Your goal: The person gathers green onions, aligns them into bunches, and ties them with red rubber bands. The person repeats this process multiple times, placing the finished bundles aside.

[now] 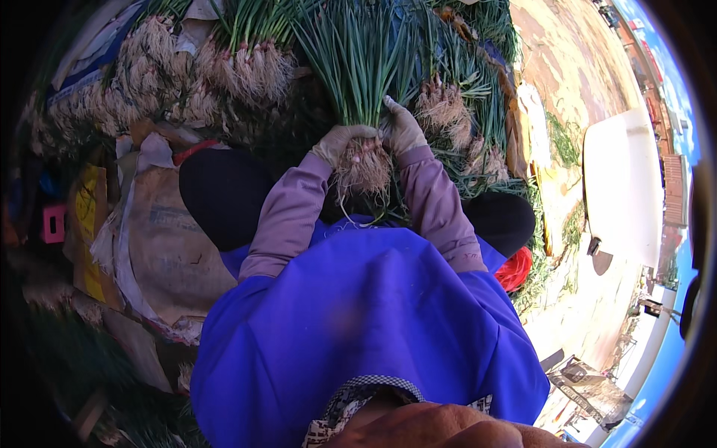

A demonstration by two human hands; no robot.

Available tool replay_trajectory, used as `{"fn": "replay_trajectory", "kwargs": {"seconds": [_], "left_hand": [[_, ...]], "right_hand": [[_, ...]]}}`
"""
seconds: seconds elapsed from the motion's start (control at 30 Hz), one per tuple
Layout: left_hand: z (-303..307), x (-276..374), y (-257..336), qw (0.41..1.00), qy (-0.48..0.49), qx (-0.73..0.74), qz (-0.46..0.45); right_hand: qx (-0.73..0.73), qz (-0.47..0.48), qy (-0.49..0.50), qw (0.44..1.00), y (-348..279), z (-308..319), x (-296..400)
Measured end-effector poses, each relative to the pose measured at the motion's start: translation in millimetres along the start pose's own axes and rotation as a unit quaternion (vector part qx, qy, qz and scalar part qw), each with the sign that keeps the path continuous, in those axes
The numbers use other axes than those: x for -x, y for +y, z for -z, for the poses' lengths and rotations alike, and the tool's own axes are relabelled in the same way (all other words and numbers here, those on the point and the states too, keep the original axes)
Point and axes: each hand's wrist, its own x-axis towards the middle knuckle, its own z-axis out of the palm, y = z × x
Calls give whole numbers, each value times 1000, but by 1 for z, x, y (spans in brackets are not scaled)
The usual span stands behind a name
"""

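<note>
Both hands wear pale, soiled gloves and meet around a bunch of green onions (361,92) with long green leaves pointing away from me. My left hand (340,141) wraps the bunch from the left, just above its bulbs, the thumb across the stems. From the right, my right hand (404,127) presses against the stems, its fingers partly hidden behind them. The pale, tangled roots (364,171) hang toward my lap, with a few loose strands below over the blue apron (358,302).
More rooted bunches (255,73) lie at the upper left, others (445,109) to the right. A brown woven sack (173,257) is beside my left knee. Red plastic twine (514,269) lies by my right knee. A pink plastic stool (54,223) shows at far left.
</note>
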Motion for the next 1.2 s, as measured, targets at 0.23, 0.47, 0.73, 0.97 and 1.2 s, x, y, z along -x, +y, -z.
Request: {"fn": "replay_trajectory", "kwargs": {"seconds": [0.23, 0.47, 0.73, 0.97, 1.2], "left_hand": [[12, -7, 0, 998, -61, 25, 15], [-19, 0, -5, 993, 0, 4, -114], [-4, 10, 16, 991, -25, 117, -63], [11, -9, -7, 999, -39, 8, -26], [17, -20, -14, 999, -26, -8, -23]], "right_hand": [[-174, 109, 91, 974, 2, 34, -15], [231, 218, 300, 899, 4, -15, 6], [241, 137, 186, 943, -64, 21, 31], [179, 111, 53, 976, -14, 15, 18], [165, 184, 136, 959, 13, 28, 10]]}}
